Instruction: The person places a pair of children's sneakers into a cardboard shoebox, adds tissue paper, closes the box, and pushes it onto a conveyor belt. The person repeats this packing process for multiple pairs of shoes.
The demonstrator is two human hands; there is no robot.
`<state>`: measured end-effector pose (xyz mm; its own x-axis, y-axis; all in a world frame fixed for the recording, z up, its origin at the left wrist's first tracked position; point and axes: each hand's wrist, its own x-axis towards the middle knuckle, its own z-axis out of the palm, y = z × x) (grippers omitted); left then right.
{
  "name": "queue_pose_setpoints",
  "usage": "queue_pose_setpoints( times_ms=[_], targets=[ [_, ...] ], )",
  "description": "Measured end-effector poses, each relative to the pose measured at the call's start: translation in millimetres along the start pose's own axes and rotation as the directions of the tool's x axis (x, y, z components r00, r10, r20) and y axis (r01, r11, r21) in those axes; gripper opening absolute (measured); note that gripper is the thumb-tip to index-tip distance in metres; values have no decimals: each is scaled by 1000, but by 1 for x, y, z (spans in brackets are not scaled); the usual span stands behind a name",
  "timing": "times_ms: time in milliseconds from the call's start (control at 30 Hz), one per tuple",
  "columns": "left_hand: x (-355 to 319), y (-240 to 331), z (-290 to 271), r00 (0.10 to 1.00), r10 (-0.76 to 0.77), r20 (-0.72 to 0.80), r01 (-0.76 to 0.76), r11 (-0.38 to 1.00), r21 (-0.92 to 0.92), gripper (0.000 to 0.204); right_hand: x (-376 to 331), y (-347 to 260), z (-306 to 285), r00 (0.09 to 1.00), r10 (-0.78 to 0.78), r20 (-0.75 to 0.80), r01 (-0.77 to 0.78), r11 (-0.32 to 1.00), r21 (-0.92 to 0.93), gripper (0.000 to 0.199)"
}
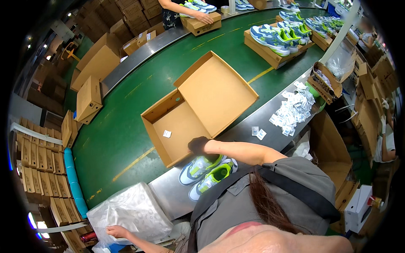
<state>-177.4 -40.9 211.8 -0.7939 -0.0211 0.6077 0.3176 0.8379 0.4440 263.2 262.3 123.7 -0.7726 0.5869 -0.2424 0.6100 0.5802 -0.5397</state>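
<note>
My right hand (198,145), in a dark glove, is at the near edge of an open brown shoe box (181,122). Its fingers blend into the dark glove, so their pose is unclear. Inside the box lies a small white sachet (167,133), and the lid (219,90) is folded back to the right. Just below that hand, a pair of blue, white and lime sneakers (206,177) rests on the metal ledge. My left hand (117,232) has its fingers closed at the edge of a stack of white patterned wrapping sheets (130,211) at lower left.
A pile of white sachets (293,109) covers the ledge at right, with two loose sachets (258,133) nearby. On the green belt (122,139), sneakers sit on a box (272,46). Across it, another person's hand (204,17) touches a shoe box. Stacked boxes (42,168) stand at left.
</note>
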Motion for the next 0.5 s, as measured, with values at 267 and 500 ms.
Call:
queue_pose_setpoints(
  times_ms=[267,500],
  targets=[
    [-116,222,-65,625,491,607,324,544,-774,22,-23,-48,-24,919,-256,-299,365,841,399,75],
    [-212,358,-61,254,812,525,762,166,-626,30,-19,-41,-73,697,412,-587,299,577,760,47]
  ],
)
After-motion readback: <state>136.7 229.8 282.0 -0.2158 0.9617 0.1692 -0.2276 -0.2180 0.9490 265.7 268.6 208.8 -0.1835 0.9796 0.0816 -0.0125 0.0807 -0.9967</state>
